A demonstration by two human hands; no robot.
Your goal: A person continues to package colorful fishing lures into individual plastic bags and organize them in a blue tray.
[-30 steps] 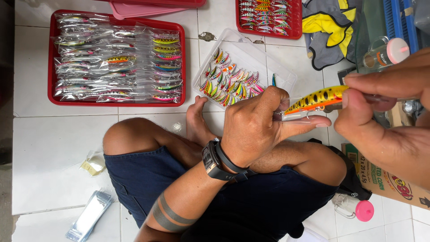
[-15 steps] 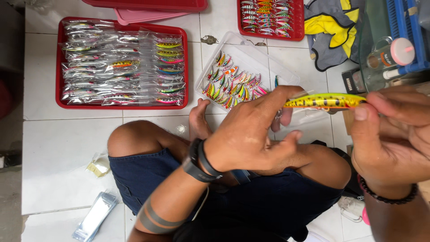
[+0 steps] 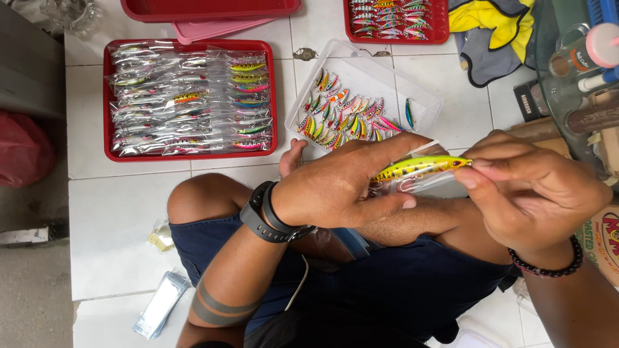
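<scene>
A: Since the yellow lure lies level between both hands, what keeps it there?

B: The right hand pinches its tail end between thumb and fingertip, while the left hand curls around the clear sleeve under it, index finger stretched along the top. The lure sits above the person's knees, partly over the sleeve's mouth — held level, I'd judge, so its hanging hooks stay clear of the plastic.

A: And the stock around them?

B: Just beyond the hands, on the white tile floor, a clear plastic box holds a fan of loose painted lures. To its left a red tray is packed with lures in clear sleeves. A second red tray with more lures sits at the top edge.

A: Anything crowding the hands?

B: Not directly. The bare foot is tucked just behind the left hand, near the clear box. A round glass tabletop with bottles hangs close on the right — the nearest thing an elbow could catch. Empty foil packets lie well apart beside the left thigh.
</scene>
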